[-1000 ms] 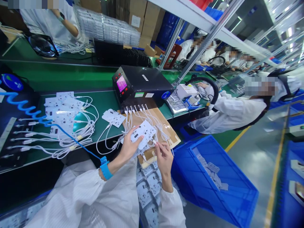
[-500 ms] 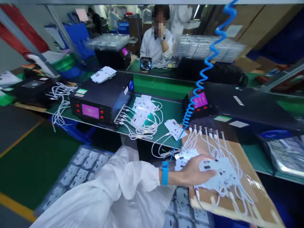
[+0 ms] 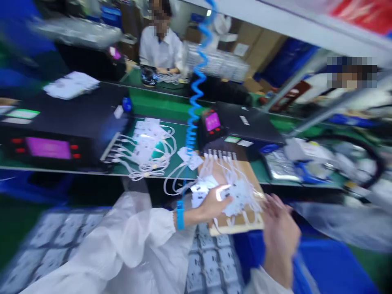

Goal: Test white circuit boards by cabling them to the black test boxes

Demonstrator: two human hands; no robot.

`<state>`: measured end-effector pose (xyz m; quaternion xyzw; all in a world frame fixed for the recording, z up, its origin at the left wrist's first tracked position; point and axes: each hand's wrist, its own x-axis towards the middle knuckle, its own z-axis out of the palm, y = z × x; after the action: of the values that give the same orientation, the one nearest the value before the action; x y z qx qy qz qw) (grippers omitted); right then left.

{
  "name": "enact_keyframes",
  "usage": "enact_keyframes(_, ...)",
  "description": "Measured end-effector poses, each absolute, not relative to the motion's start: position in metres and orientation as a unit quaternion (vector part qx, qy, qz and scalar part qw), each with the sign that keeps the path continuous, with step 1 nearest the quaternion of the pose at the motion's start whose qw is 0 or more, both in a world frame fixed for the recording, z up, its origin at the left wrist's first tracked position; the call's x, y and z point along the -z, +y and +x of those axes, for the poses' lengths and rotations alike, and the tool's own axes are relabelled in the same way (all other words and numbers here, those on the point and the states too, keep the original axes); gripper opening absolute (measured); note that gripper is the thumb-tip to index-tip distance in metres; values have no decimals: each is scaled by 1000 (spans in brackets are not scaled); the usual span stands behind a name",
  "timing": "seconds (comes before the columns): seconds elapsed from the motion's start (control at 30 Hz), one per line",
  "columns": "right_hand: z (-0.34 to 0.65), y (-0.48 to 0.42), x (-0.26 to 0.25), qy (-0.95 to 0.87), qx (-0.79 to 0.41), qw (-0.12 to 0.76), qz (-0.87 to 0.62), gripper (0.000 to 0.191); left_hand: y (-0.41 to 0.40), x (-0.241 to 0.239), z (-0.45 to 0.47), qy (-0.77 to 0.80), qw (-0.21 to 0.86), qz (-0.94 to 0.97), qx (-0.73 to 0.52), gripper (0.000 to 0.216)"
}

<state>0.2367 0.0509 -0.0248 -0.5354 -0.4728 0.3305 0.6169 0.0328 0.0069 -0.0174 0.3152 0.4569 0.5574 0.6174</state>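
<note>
My left hand (image 3: pixel 214 203), with a blue wristband (image 3: pixel 180 214), is closed on the left edge of a white socket panel (image 3: pixel 240 197) with small dark openings. White cables (image 3: pixel 219 163) run among the panels from a row of plugs behind. Another white panel (image 3: pixel 200 190) lies just left of that hand. Underneath is a sheet of cardboard (image 3: pixel 251 173). My right hand (image 3: pixel 280 234) is raised at the cardboard's right edge, apart from the panels; motion smears its fingers, and I cannot make out anything in them.
Black boxes with pink screens (image 3: pixel 48 148) (image 3: pixel 212 121) stand left and centre right. A coiled blue cord (image 3: pixel 196 102) hangs between them. Trays of white panels (image 3: pixel 211 261) sit low in front. A blue bin (image 3: pixel 333 265) is at lower right. A person (image 3: pixel 162 45) sits opposite.
The view has swung to the right, so the scene sits further left. My right hand has come into view at the cardboard's right edge. My left hand stays on the panel.
</note>
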Motion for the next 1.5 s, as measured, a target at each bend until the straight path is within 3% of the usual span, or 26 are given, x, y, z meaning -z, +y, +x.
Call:
enact_keyframes(0.07,208,56,16,-449,-366,608,-543,50,8,16,34,441,608,322,-576,44)
enact_keyframes(0.23,169,55,11,-497,-351,594,-526,41,11,16,37,388,635,340,-574,52)
enact_keyframes(0.57,172,44,19,-555,-304,590,-502,27,9,13,40,408,642,341,-552,59)
enact_keyframes(1.0,169,44,23,-561,-258,587,-523,31,8,6,42,401,636,361,-552,47)
enact_keyframes(1.3,176,45,27,-633,-213,520,-533,26,8,10,42,417,620,373,-550,43)
enact_keyframes(1.5,182,43,22,-647,-243,494,-528,23,9,14,42,414,621,375,-550,44)
